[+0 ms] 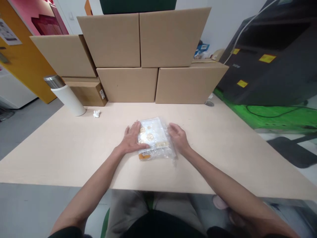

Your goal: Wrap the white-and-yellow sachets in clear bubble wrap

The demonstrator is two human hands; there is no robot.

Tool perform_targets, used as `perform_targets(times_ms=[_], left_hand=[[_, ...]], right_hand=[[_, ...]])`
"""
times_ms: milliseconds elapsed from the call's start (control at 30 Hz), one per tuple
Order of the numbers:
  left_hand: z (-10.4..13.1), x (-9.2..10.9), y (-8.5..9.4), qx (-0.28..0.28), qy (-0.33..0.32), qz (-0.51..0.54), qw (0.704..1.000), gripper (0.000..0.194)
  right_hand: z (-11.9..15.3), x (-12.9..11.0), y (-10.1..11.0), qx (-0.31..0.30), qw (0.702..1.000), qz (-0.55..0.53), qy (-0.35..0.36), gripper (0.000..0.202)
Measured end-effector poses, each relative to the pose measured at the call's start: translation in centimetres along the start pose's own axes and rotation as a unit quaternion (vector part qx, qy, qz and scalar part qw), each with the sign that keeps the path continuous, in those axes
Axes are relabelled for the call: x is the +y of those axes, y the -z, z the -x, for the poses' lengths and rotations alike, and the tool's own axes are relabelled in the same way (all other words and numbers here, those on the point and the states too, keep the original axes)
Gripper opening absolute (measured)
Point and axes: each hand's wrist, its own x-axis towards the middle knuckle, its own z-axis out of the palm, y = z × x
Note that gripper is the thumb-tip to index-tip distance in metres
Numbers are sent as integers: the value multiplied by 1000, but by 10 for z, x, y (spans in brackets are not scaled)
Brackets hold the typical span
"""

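Note:
A flat white item with gold patterns (152, 134), wrapped in clear plastic, lies on the pale table (74, 155). Clear bubble-like wrap (160, 152) shows along its near and right edges, with a small orange patch (144, 156) at the near left corner. My left hand (132, 138) rests on the package's left edge, fingers spread and thumb over the near part. At the right edge, my right hand (178, 137) touches the plastic with its fingers curled together; what lies between them is too small to tell.
Cardboard boxes (128, 84) are stacked along the table's back edge. A white bottle with a metal lid (69, 99) and a crumpled white scrap (96, 113) stand at the back left. A large black machine (267, 66) is at the right.

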Motion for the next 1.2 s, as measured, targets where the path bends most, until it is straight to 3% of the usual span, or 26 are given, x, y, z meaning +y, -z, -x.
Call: perform_targets(times_ms=[100,233,333,400,467,533,633,733,867,1067,1200], left_hand=[[0,-2,-3,13,-11,3,1000,124],[-1,-5,-5,18,-16,-1,1000,122],[-1,-6,-6,17,-16,-6,1000,120],[-1,-6,-5,15,-16,-7,1000,119],[-1,-4,-4,12,-13,-8,1000,119],[0,-1,-3,9,-5,-10,1000,119],[2,5,-1,6,4,-11,1000,120],[4,8,2,4,3,-3,1000,120],[5,9,7,-27,14,5,1000,126],[6,6,17,-87,6,12,996,139],[4,2,18,-102,-11,0,995,144]], right_hand=[[10,-12,8,-65,997,-20,-42,41],[22,-28,0,-76,989,-82,-98,43],[26,-30,-9,-111,971,-122,-170,43],[26,-25,-10,-124,974,-80,-174,43],[24,-19,-8,-116,987,43,-106,45],[21,-12,-3,-82,977,198,8,46],[17,-1,0,-40,921,341,183,53],[12,13,0,-127,864,372,315,48],[8,28,-1,-208,838,378,335,52],[19,27,2,-205,800,445,346,80],[24,19,3,-210,802,472,300,88]])
